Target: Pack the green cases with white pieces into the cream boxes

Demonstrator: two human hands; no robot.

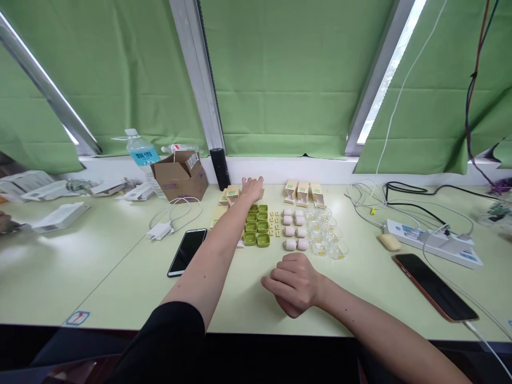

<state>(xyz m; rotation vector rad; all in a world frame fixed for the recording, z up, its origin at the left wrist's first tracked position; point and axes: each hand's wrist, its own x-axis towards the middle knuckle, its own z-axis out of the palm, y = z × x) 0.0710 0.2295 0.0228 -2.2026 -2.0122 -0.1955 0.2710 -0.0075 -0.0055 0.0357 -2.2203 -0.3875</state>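
My left hand (253, 188) reaches to the back of the table. Its fingers curl over a small cream carton (263, 193), mostly hidden beneath them. More cream cartons (232, 193) stand just left of it, partly behind my forearm. Closer to me are rows of green square cups (263, 226) and small yellow pieces (274, 224). My right hand (294, 285) rests near the front edge in a loose fist, with nothing showing between its fingers. Beyond it lie pale pink rounded cases (295, 230) and clear plastic shells (325, 234). Three cream cartons (303, 194) stand behind these.
At left are a black phone (188, 252), a white charger (160, 230), an open cardboard box (181, 178), a water bottle (144, 154) and a black cylinder (220, 169). A power strip (434, 242), cables and another phone (435, 287) occupy the right. Another person's hand (6, 221) shows at far left.
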